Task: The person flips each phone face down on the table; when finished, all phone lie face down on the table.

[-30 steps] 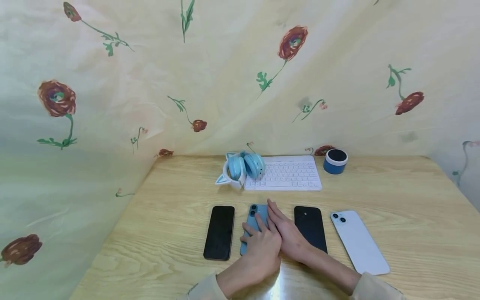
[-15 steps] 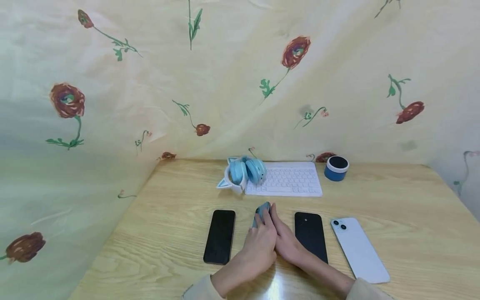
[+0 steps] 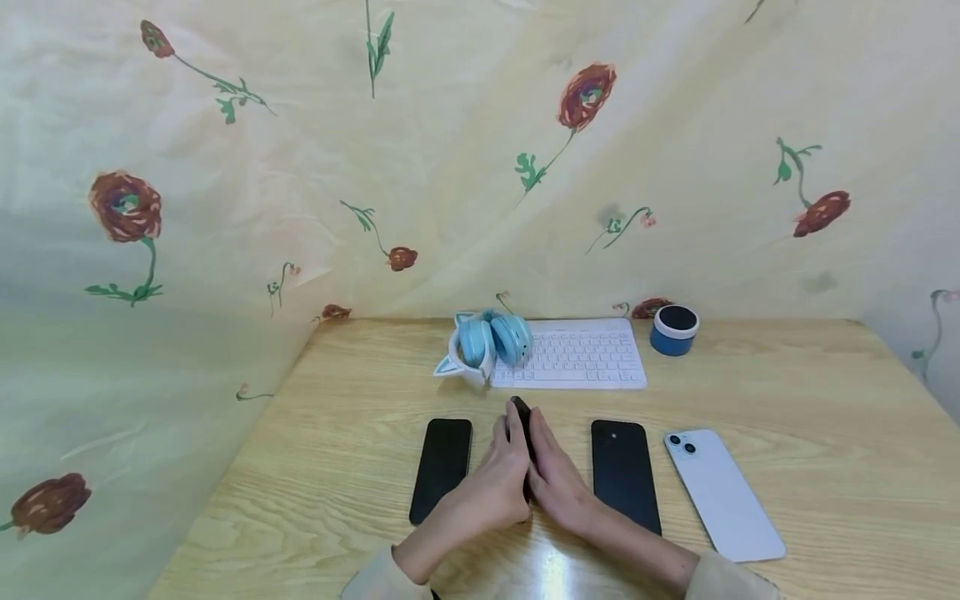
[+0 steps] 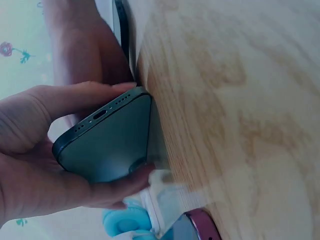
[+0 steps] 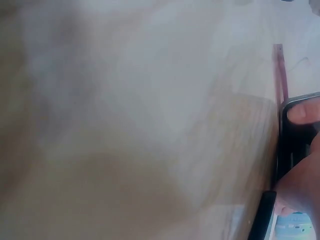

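Observation:
A blue smartphone [image 3: 522, 410] stands tilted on its long edge between my two hands, black screen toward the right. My left hand [image 3: 495, 487] grips it, fingers over the blue back and thumb on the opposite side. In the left wrist view, the phone's [image 4: 107, 140] charging port end faces the camera, and the left hand's thumb [image 4: 85, 97] lies along its edge. My right hand [image 3: 558, 483] has straight fingers leaning against the screen side. Only a strip of the phone [image 5: 290, 145] shows at the right wrist view's edge.
A black-screened phone [image 3: 442, 467] lies left of my hands. Rightward lie a black phone [image 3: 622, 475], partly behind my right forearm, and a white phone [image 3: 723, 496]. Behind are blue cat-ear headphones [image 3: 480, 346], a white keyboard [image 3: 581, 354] and a blue round speaker-like object [image 3: 674, 330].
The blue phone lay flat, back up, under my hands. Its left side has been raised, so it now stands on edge with its screen showing. My left fingers have closed around it.

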Tool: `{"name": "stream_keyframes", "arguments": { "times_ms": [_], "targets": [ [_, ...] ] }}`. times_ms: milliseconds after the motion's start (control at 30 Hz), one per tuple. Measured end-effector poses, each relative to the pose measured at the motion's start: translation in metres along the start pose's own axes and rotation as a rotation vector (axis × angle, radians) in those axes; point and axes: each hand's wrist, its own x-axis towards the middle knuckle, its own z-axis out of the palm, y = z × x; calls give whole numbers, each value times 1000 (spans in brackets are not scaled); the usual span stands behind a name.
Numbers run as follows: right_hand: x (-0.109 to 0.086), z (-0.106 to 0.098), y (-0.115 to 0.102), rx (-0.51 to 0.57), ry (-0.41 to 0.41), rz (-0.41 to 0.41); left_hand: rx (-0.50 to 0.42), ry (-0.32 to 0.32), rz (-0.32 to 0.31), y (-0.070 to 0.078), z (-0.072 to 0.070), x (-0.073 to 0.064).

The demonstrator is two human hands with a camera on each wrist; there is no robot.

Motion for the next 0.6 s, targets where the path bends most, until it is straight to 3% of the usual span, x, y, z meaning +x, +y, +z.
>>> {"name": "stream_keyframes", "arguments": {
  "times_ms": [233,433,600],
  "targets": [
    [1,3,-2,-67,-31,44,8,-113,-51,-5,3,-6],
    [-1,8,-2,-180,-6,13,-41,-144,-62,-17,8,-8],
    [-1,13,-7,-245,-10,-4,-16,-185,-89,-19,7,-8]
  ]
}}
